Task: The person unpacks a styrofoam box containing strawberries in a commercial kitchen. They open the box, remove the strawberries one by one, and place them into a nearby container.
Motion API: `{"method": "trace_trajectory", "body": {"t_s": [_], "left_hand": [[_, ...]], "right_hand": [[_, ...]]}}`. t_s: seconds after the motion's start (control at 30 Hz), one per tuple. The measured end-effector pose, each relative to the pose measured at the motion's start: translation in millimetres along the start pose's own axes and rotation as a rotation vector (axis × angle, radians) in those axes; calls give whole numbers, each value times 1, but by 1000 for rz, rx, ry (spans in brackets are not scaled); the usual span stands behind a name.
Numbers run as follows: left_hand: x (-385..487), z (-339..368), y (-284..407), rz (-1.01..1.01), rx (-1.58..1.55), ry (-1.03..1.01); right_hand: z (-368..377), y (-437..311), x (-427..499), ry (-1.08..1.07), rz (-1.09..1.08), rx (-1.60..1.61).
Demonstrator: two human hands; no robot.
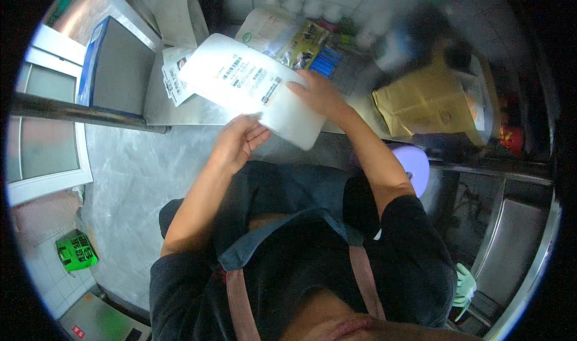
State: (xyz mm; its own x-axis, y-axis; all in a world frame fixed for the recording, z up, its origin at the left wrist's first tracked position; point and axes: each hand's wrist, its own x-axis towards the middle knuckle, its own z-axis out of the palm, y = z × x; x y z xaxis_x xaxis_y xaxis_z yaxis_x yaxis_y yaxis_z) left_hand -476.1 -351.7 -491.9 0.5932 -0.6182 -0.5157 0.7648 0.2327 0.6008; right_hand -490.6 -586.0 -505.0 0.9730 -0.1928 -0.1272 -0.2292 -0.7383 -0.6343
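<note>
A flat white rectangular package [203, 68] with rounded corners is held tilted above the metal counter edge. Its upper face bears printed writing and barcodes. My right hand [318, 93] grips its right side, with the thumb and a finger over the top face. At the near long edge, my left hand [243, 138] pinches the package, thumb at the rim and the other fingers curled below. Behind it lie a yellow printed packet [309, 41] and a bundle of blue items [325, 62]. White printed cards [176, 81] stick out beyond its left end.
A gold bag [419, 102] stands on the counter at right, near a purple round stool seat [412, 167]. On the left, a blue-edged grey panel [119, 66] rises beside a metal rail [90, 114]. A pale green glove [464, 287] hangs low at right; a green bag [76, 251] sits lower left.
</note>
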Motion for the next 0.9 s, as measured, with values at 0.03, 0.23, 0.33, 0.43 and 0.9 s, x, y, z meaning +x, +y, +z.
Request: {"method": "trace_trajectory", "body": {"t_s": [0.03, 0.23, 0.33, 0.43, 0.9], "left_hand": [[-1, 3, 1, 6, 4, 8], [-11, 22, 11, 72, 17, -39], [-9, 30, 20, 105, 34, -124], [4, 40, 24, 146, 159, -145], [-1, 4, -17, -85, 843, -168]], "right_hand": [[-1, 2, -1, 50, -17, -61], [-34, -55, -33, 170, -455, -150], [-29, -63, -45, 200, -606, -248], [-26, -60, -39, 133, -442, -192], [-69, -36, -27, 263, -287, -284]]}}
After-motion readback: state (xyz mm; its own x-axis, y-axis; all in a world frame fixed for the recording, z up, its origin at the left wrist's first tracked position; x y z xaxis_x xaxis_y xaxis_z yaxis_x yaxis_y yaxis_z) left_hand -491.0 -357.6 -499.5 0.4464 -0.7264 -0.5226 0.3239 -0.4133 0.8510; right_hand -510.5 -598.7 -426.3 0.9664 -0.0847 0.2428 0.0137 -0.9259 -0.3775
